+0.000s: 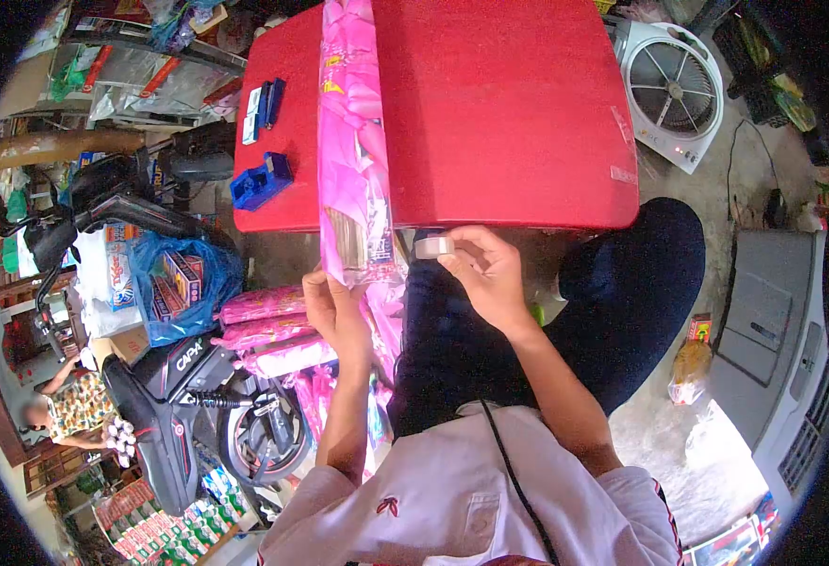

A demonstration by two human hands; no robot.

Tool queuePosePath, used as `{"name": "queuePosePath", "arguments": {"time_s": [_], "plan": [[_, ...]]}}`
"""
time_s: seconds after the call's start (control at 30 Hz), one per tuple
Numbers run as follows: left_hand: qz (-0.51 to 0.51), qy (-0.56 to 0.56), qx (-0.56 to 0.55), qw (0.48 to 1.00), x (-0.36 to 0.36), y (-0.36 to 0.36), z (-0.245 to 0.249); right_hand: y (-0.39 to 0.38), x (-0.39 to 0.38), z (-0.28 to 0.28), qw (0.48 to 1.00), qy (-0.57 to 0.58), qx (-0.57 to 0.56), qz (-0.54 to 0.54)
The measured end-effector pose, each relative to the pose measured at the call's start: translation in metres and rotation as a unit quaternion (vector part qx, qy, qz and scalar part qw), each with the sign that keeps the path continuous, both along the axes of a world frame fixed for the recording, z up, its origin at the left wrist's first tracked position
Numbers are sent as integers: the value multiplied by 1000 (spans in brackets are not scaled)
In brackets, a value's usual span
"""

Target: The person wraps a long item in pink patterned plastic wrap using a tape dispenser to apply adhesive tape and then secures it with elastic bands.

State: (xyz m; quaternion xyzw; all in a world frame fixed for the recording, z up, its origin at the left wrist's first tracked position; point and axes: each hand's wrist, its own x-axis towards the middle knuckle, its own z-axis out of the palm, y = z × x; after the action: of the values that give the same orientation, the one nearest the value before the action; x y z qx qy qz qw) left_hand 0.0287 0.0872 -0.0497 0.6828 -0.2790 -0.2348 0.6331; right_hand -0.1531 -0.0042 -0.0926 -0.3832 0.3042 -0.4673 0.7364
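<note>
A long package in pink floral wrapping (353, 141) lies lengthwise on the red table (509, 123), its near end sticking out past the table edge. At that end the wrap looks clear and loose, with brownish contents showing through. My left hand (337, 307) pinches the lower left corner of the wrapping, fingers closed. My right hand (490, 274) grips a roll of tape (432, 247) between thumb and fingers, just right of the package end. Whether a strip of tape runs from the roll to the package is too small to tell.
On the table's left stand a blue tape dispenser (262, 181) and a blue stapler (271, 104) beside a small box. More pink packages (268, 325) lie below left, near a motorbike (174, 377). A box fan (674, 90) stands right. Another person (80, 406) is far left.
</note>
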Motion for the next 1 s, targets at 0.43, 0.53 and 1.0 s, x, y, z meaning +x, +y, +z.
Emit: {"name": "queuePosePath", "arguments": {"time_s": [0.43, 0.53, 1.0], "plan": [[-23, 194, -41, 980, 26, 9, -23, -1, -8, 7, 1000, -6, -6, 14], [-4, 206, -28, 978, 32, 4, -4, -1, -5, 5, 1000, 1, -4, 26], [-9, 68, 32, 997, 26, -26, 31, -9, -14, 44, 999, 7, -32, -10]]}}
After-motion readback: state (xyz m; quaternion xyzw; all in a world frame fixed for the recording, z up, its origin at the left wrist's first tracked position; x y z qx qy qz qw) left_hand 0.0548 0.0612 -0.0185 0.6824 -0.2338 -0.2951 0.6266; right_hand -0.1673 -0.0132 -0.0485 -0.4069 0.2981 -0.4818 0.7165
